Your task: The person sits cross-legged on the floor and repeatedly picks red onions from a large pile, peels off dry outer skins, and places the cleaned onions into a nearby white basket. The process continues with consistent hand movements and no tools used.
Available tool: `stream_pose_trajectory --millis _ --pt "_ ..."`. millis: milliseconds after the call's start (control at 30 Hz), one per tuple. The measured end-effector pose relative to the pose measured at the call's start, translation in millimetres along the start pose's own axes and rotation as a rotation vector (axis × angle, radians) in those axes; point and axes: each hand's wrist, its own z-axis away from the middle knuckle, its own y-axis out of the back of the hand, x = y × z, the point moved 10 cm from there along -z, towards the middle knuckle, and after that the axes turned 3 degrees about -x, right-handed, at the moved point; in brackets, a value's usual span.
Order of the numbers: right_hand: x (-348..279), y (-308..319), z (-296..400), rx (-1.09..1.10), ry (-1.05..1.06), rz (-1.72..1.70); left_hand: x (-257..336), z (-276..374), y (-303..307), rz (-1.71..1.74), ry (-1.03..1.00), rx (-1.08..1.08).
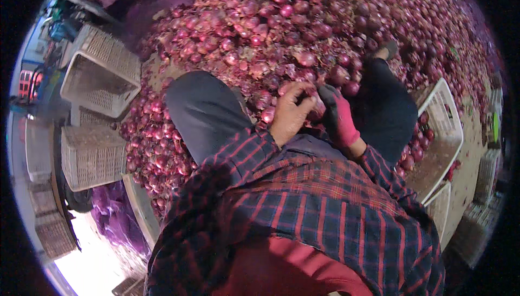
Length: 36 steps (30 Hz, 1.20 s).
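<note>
Before my lap, my bare left hand and my right hand, in a pink glove with dark fingers, come together. Between them is a red onion, partly covered by the fingers. The left thumb and forefinger curve against its near side, and the gloved fingers hold it from the right. Close under the hands lie more loose red onions and dry skins. Beyond them spreads a large heap of red onions.
To my left, a pale plastic crate lies tipped near another crate, beside a smaller pile of onions. At my right is a white crate with onions inside. Purple mesh sacking lies at lower left.
</note>
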Motion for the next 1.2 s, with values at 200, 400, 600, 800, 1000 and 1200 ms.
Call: stream_pose_trajectory --millis 200,400,600,800,1000,1200 --pt "151 -68 48 -0.239 -0.506 -0.098 74 -6 66 0.155 0.022 0.174" --pt "148 -104 69 -0.88 -0.329 0.257 130 -29 262 0.264 -0.258 0.505" --pt "112 -95 -140 -0.479 -0.228 0.033 -48 -85 352 0.393 0.116 0.379" --pt "89 -131 -364 -0.332 -0.088 0.319 -226 -129 309 0.297 0.589 0.185" --pt "124 -240 -421 -0.4 0.027 0.709 -306 -143 311 0.448 0.56 0.236" --pt "161 -293 -278 -0.566 -0.201 0.059 -325 -133 268 0.583 0.76 0.186"
